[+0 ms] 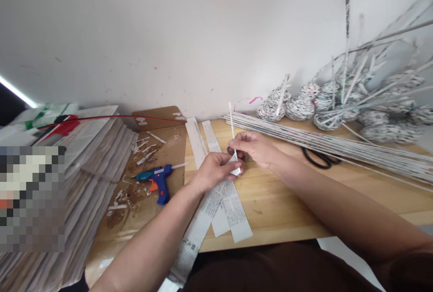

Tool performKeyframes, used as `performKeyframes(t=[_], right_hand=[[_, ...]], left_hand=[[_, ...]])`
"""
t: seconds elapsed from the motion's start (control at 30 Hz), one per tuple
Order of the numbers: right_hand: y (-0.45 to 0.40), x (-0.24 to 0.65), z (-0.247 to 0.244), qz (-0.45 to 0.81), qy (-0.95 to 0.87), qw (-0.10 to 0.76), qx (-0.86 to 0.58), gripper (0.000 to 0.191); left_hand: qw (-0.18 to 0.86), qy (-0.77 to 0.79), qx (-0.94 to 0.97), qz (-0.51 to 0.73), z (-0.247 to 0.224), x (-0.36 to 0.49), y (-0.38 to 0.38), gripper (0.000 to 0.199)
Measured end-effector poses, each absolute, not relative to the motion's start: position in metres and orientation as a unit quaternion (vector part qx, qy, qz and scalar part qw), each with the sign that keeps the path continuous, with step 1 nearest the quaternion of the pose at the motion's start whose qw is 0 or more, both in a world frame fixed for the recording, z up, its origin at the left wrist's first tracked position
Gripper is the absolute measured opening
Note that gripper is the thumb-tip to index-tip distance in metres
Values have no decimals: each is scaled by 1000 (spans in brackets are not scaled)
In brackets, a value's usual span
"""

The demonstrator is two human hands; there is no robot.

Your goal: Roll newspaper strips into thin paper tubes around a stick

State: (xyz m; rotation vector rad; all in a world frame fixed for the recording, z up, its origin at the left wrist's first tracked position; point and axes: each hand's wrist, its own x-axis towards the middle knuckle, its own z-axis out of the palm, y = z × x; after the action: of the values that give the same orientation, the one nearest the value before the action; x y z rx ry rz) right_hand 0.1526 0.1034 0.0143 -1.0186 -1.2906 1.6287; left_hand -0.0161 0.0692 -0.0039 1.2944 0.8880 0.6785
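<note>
Near the middle of the wooden table, my left hand (218, 166) is closed on the lower end of a newspaper strip (237, 170), which is wrapped around a thin white stick (232, 125). The stick stands almost upright, leaning slightly left. Just above and to the right, my right hand (248, 144) pinches the stick with thumb and fingers. Below my hands lie several flat newspaper strips (237, 213), crossing one another and partly hidden by my left hand and forearm.
A blue glue gun (160, 183) lies left among paper scraps (146, 152). Stacked newspapers (101, 179) fill the far left. Rolled paper sticks (304, 136) cross the right side over black-handled scissors (318, 159). Woven paper shapes (299, 107) stand behind, by the wall.
</note>
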Motion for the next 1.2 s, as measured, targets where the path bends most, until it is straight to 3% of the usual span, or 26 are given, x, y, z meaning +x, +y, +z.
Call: performKeyframes(t=[0.2,0.33,0.53,0.67,0.83,1.0,1.2], right_hand=[[103,155,15,662,-577,322,-353,30],[103,153,11,640,-536,390,-389,34],[106,155,10,657,-563,347,-362,30],[106,154,10,630,-527,412,-395,34],[105,154,11,647,-574,344,-366,32],[105,152,9,600,-550,410,-412,36],[107,156,14,651,-559,350,-376,32]], left_hand=[[652,411,558,307,0,-16,69,32],[652,417,554,306,2,-15,69,33],[656,413,553,306,-2,-16,70,33],[655,406,560,305,-2,-16,71,34],[655,412,549,315,0,-15,70,35],[646,419,558,310,-1,-15,70,35],[644,420,559,312,-1,-16,71,34]])
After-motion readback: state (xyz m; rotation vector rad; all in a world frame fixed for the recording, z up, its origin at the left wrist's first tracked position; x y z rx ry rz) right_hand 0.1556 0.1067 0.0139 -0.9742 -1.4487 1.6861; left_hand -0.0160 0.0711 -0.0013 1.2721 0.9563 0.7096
